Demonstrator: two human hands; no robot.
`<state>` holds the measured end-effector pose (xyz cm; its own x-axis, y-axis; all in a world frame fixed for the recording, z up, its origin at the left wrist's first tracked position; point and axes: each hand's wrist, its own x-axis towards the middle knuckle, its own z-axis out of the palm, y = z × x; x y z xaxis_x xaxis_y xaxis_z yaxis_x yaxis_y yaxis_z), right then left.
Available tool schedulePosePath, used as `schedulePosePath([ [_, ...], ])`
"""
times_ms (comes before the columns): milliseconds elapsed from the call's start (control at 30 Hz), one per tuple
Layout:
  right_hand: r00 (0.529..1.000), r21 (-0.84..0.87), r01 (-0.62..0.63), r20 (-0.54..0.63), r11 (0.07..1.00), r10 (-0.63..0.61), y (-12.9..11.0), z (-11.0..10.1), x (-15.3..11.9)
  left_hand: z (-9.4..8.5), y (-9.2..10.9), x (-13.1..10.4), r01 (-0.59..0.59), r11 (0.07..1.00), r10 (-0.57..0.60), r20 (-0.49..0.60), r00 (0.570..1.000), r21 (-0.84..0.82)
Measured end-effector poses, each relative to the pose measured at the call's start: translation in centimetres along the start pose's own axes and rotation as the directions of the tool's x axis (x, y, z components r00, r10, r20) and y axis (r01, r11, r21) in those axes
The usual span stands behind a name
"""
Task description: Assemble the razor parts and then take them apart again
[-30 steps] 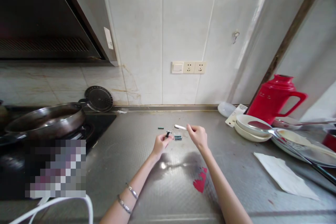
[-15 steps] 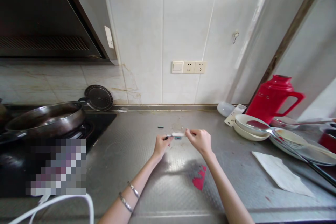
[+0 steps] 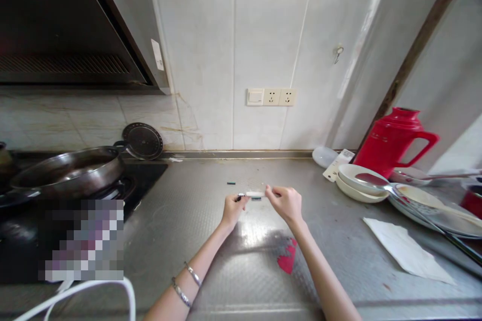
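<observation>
Both hands meet over the middle of the steel counter (image 3: pixel 196 241), with a slim white pen-like stick (image 3: pixel 256 194) stretched level between them. My left hand (image 3: pixel 230 209) is closed around its left end, where a small silver and dark part shows at the fingers. My right hand (image 3: pixel 286 201) is closed in a pinch on the right end. Just below the stick is a short dark teal piece (image 3: pixel 256 198); whether it touches the stick I cannot tell. A similar dark piece (image 3: pixel 231 183) lies on the counter beyond my left hand.
Left, a steel pan (image 3: pixel 71 173) stands on the black cooktop (image 3: pixel 146 173). Right are a red thermos jug (image 3: pixel 387 143), stacked bowls (image 3: pixel 357 190), a plate (image 3: pixel 399 205) with utensils, and a white paper napkin (image 3: pixel 406 251). A red patch (image 3: pixel 286 261) marks the counter near my right forearm.
The view has shifted very slightly. Both hands keep their grip on the white stick in nearly the same place.
</observation>
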<state>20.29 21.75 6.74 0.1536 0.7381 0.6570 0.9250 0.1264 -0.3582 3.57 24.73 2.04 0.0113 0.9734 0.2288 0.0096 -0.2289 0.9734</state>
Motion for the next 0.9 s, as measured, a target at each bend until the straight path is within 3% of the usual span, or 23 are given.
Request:
schedulePosePath([
  [200,0.999,0.053,-0.017,0.028,0.998,0.015,-2.0,-0.2,-0.2,0.1,-0.3,0.0,0.001,1.0,-0.001,0.006,1.0,0.022],
  [367,0.996,0.032,-0.021,0.086,0.999,0.018,-0.8,0.0,-0.4,0.1,0.0,-0.2,-0.017,1.0,0.017,0.017,1.0,0.023],
  [467,0.988,0.075,-0.109,0.115,0.991,0.1,1.0,-0.2,-0.6,0.0,0.3,-0.3,-0.011,1.0,0.011,0.007,1.0,0.013],
  [567,0.958,0.305,-0.257,0.205,0.917,0.201,1.6,-0.5,-1.1,0.0,0.0,-0.1,0.048,0.999,-0.048,0.0,0.999,-0.001],
  [633,0.908,0.531,-0.397,0.344,0.748,0.238,0.8,-0.8,-2.0,0.2,-0.4,0.0,0.107,0.994,-0.107,0.009,0.994,-0.018],
  [700,0.814,0.677,-0.569,0.543,0.467,0.204,-0.9,-1.2,-3.1,0.4,-0.8,0.1,0.162,0.985,-0.159,0.041,0.986,-0.057],
  [800,0.659,0.656,-0.751,0.751,0.079,0.039,-3.8,-1.8,-4.5,0.8,-0.8,0.0,0.209,0.965,-0.187,0.145,0.972,-0.157],
  [900,0.61,0.602,-0.791,0.79,-0.107,-0.068,-5.8,-2.0,-4.7,1.1,-0.2,-0.5,0.226,0.949,-0.177,0.219,0.959,-0.22],
])
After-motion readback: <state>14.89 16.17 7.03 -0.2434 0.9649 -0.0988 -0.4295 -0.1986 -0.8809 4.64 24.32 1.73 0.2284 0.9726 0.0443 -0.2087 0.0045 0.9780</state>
